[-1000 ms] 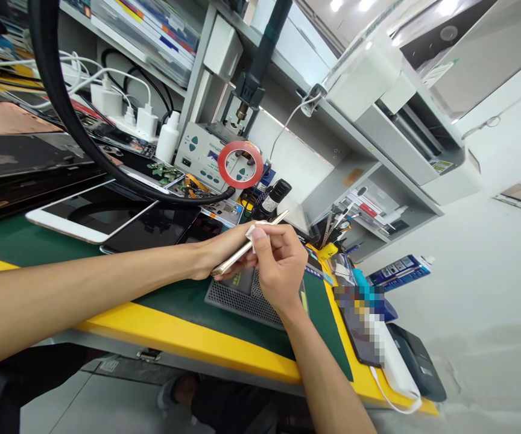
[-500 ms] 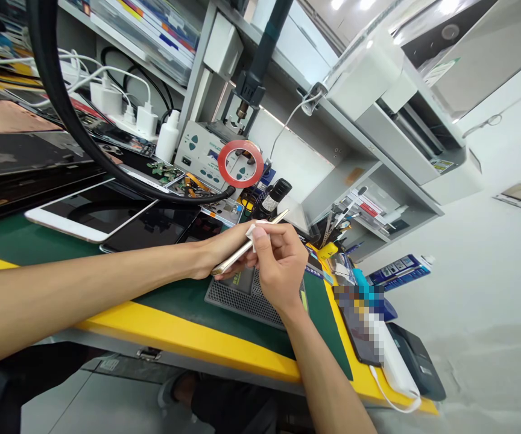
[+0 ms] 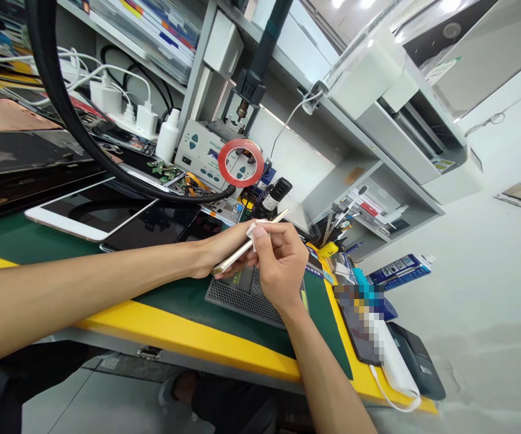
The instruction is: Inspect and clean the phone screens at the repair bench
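One slim, flat device point(image 3: 231, 260), pale gold metallic edge: we are holding it tilted at mid-view, its rim running from 8 to 2 o'clock. Our left hand point(image 3: 224, 244) is gripping it, fingertips showing along the lower side. Our right hand point(image 3: 281, 259) is closing thumb against curled fingers, pinching one small scrap of soft white material point(image 3: 252, 232), creased, at the device's edge. Taking clock bearings from the device, we are counting further: at 6 o'clock, one dark grey pad point(image 3: 242, 301), perforated, lying on a smooth green mat point(image 3: 174, 295); at 9, one white-framed glossy panel point(image 3: 68, 217), rectangular, lying flat; between 10 and 11, one white plastic bottle point(image 3: 167, 137), standing; at 12, one red ring point(image 3: 225, 172), flat and round; at 1, one dark bottle point(image 3: 272, 199), black-capped, leaning; at 4, one long white block point(image 3: 398, 361), trailing a cord. One thick black hose point(image 3: 77, 141) is curving in from 10 o'clock, and a yellow table edge point(image 3: 197, 334) is bordering the mat.
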`<state>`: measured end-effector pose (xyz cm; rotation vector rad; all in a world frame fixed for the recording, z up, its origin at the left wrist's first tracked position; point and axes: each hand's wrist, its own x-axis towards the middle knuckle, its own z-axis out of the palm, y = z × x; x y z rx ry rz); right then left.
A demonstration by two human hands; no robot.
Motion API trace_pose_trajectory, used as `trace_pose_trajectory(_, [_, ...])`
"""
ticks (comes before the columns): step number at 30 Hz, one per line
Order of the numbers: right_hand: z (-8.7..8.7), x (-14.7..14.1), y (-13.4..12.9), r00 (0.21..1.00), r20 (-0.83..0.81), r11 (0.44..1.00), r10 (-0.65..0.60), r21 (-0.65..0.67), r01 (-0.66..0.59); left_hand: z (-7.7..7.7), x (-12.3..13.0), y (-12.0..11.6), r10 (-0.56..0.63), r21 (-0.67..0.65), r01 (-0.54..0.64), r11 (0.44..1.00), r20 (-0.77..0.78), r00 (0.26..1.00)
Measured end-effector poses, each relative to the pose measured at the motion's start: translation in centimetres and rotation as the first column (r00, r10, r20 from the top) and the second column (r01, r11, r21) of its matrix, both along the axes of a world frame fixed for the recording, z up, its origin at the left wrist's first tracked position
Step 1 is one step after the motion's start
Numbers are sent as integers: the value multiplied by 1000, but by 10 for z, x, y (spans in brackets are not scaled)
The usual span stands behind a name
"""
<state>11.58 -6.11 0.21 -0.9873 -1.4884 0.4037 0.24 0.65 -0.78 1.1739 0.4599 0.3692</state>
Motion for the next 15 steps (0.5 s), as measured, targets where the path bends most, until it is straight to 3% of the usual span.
trace_pose_trajectory(15, [1,-1,0,1000,18,1000,-12,-8,12,-2,0,1,-10,6,10,1000,18,1000])
